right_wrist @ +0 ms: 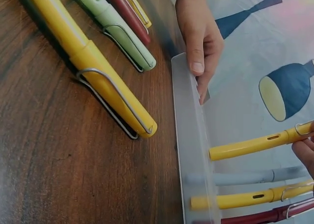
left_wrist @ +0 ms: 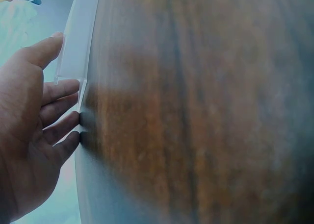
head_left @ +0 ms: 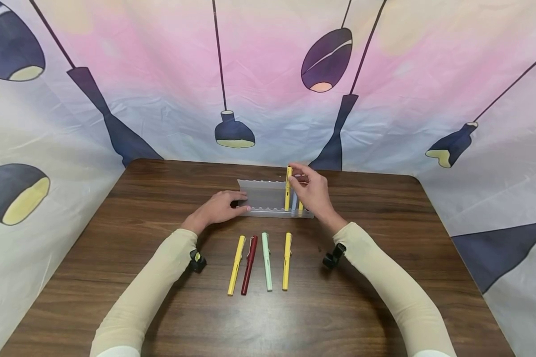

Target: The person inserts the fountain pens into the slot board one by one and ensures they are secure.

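Head: right hand (head_left: 313,191), the nearer one, pinches yellow pen (head_left: 288,191) upright at clear rack (head_left: 262,195)'s right part; left hand (head_left: 223,206) touches rack's left end. Left wrist: fingers loosely extended against rack. Right wrist: pen's lower end at rack's notched edge, beside grey pen (right_wrist: 289,173).

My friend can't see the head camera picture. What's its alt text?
A right hand holds a slim yellow pen at a long, see-through plastic rack whose end the left hand touches. Nearer the viewer, a yellow pen, a dark red pen, a pale green pen and another yellow pen lie side by side on a brown wooden table.
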Demonstrator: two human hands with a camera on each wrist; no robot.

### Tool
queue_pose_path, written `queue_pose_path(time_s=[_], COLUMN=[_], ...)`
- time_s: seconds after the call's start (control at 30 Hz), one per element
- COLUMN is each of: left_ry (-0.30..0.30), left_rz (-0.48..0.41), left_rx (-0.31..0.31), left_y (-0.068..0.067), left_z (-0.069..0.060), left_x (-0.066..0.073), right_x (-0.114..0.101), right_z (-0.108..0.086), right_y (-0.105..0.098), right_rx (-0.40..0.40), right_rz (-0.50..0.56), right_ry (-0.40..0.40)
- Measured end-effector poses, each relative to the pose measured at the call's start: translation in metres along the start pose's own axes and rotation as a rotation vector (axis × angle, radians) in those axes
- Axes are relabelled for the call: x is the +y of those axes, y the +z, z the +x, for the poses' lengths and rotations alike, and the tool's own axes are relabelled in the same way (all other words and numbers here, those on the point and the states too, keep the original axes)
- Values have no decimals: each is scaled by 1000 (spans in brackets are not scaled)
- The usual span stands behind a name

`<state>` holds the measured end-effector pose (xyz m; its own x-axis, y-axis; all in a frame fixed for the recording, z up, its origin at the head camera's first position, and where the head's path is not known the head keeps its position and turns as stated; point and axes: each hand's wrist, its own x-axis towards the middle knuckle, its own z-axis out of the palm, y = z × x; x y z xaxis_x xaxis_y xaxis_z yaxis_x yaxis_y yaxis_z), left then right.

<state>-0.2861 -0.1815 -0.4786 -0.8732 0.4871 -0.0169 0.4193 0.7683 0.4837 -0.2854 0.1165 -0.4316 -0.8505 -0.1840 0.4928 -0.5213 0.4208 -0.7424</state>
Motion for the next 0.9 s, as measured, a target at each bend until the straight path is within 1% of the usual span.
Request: queue_pose_path(time_s=[0.17,0.43,0.7,0.9], left_ry=[5,-8,-6,-1], left_rz=[4,10,6,5], left_rx=[-5,1,1,3], left_y=[-1,0,1,0], left_z=[0,0,1,1], left_x=[3,2,1,1], right_x=[4,6,6,6], right_z=[1,0,-2,-3], right_y=[-1,-1,0,-1], right_rx=[18,9,-27,-64], right_rz=[23,14,-39,-60], right_ry=[24,31,59,53])
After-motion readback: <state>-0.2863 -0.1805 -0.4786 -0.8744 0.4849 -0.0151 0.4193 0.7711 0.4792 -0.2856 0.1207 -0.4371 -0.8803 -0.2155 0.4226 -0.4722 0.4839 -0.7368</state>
